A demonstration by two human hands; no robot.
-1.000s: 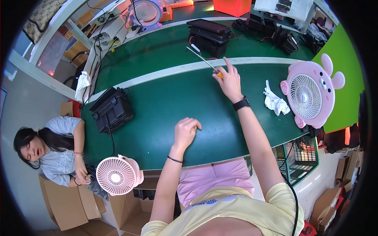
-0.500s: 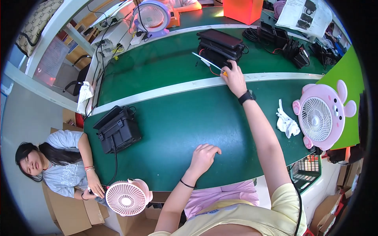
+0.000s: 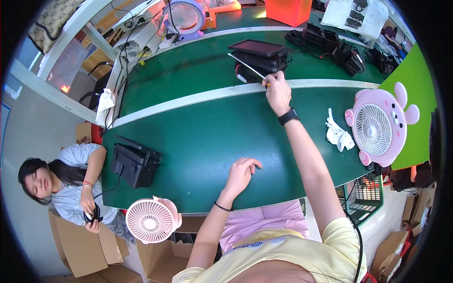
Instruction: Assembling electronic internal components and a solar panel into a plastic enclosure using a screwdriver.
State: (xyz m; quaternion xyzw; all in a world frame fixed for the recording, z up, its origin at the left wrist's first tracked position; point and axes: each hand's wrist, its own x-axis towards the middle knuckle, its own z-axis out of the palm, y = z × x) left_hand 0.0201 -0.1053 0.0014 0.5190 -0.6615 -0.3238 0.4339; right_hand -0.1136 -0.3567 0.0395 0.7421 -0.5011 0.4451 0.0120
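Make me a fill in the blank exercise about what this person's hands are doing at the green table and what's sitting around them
1. The right hand grips a screwdriver with its tip pointing toward the black ____ on the far side of the table.
2. The left hand rests empty on the ____ table.
3. The right wrist wears a black ____.
4. The crumpled white cloth lies beside a ____ fan with ears.

Missing words: box; green; watch; pink
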